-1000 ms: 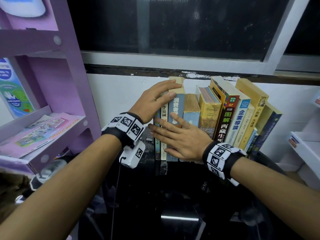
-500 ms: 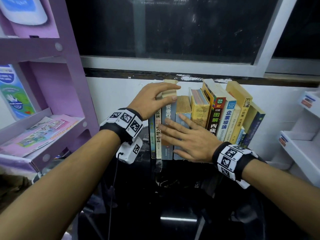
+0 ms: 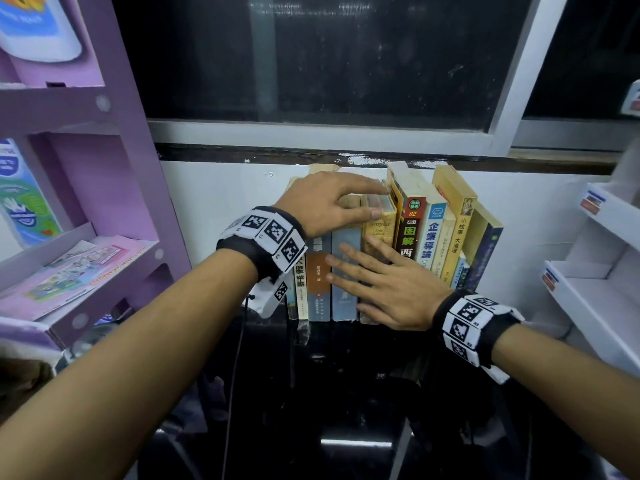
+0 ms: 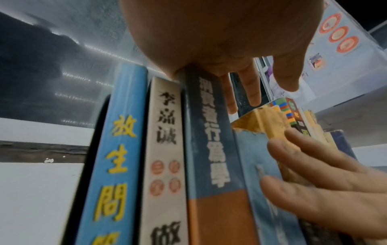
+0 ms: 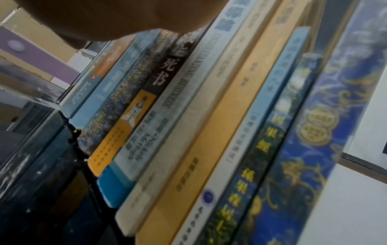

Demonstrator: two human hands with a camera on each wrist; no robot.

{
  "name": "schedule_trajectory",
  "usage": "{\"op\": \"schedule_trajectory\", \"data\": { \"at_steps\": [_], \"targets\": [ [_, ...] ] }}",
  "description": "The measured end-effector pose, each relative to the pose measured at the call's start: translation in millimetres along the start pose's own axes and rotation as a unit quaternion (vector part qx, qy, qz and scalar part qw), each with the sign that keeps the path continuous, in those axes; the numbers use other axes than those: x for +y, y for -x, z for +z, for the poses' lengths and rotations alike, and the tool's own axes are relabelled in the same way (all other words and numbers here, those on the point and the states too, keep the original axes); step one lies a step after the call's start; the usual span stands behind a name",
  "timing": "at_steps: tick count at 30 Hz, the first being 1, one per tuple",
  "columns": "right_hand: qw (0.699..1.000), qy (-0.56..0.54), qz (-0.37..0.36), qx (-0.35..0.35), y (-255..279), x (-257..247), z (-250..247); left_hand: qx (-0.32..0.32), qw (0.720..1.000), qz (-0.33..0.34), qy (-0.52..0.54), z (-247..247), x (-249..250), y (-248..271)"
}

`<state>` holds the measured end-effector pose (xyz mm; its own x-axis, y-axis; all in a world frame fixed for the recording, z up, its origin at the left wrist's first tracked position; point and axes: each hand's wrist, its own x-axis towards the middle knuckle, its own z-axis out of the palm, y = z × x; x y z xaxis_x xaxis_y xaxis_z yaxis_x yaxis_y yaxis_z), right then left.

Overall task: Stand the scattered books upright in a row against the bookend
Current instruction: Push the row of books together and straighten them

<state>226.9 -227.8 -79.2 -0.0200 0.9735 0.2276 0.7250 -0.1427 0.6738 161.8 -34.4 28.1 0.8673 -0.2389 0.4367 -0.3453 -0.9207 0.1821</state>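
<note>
Books [image 3: 426, 237] stand spine-out in a row on the black table [image 3: 346, 393] against the white wall. Left hand [image 3: 322, 206] lies across their tops, fingers extended, gripping nothing. Right hand [image 3: 391, 289] presses flat on the spines, fingers spread.

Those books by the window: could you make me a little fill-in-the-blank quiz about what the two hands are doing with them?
1. The left hand rests on the ____ of the books.
2. The right hand lies flat against their ____.
3. The rack left of the row is coloured ____.
4. The rightmost books lean, their tops tipped toward the ____.

Missing words: tops; spines; purple; left
</note>
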Motion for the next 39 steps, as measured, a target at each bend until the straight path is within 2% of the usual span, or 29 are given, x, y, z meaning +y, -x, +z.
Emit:
{"op": "schedule_trajectory", "data": {
  "at_steps": [3, 10, 24, 39],
  "targets": [
    [1.000, -0.006, -0.001, -0.008, 1, 1, 5, -0.020, 0.998, -0.004, -0.055, 0, 1, -1],
    [1.000, -0.006, 0.002, -0.011, -3, 4, 13, 0.001, 0.995, 0.008, -0.099, 7, -7, -5],
    [1.000, 0.008, 0.001, -0.012, -5, 4, 19, 0.001, 0.992, 0.011, -0.126, 10, -10, -6],
    [0.999, -0.028, 0.008, -0.018, 8, 5, -3, -0.046, 0.991, -0.048, -0.118, 2, 1, -7]
  ]
}}
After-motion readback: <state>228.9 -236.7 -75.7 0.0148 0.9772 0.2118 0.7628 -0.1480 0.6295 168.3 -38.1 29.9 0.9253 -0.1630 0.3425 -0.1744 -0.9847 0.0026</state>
